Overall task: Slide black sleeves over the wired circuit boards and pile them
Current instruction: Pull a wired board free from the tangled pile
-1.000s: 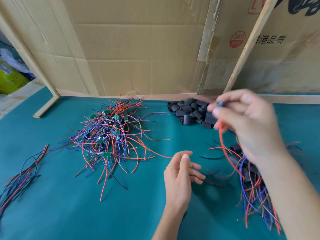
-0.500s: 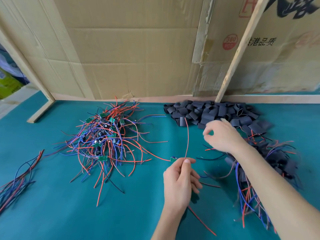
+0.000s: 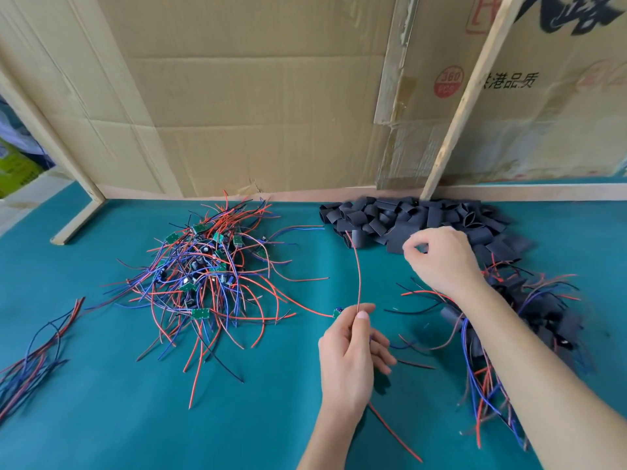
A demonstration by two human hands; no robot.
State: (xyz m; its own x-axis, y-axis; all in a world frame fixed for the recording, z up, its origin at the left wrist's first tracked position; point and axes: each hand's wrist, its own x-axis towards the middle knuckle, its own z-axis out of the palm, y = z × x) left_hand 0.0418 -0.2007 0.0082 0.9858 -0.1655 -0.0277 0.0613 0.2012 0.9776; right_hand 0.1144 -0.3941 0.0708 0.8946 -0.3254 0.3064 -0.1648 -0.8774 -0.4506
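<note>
My right hand point(image 3: 441, 259) has let go, now hovering loosely curled, empty, over the black sleeve heap point(image 3: 417, 218) upper right; my left hand point(image 3: 353, 354) pinches the next red-wired green board point(image 3: 337, 313).

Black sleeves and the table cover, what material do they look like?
Black sleeves: likely heat-shrink or similar thin plastic tubing; matte, flattened short tubes with open oval ends. Table cover: teal, looks like felt or a soft mat; flat, no gloss, faint smudges. Neither can be confirmed from look alone.

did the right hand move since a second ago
Yes. The right hand went from raised in front of the sleeve pile down to its near edge.
</note>
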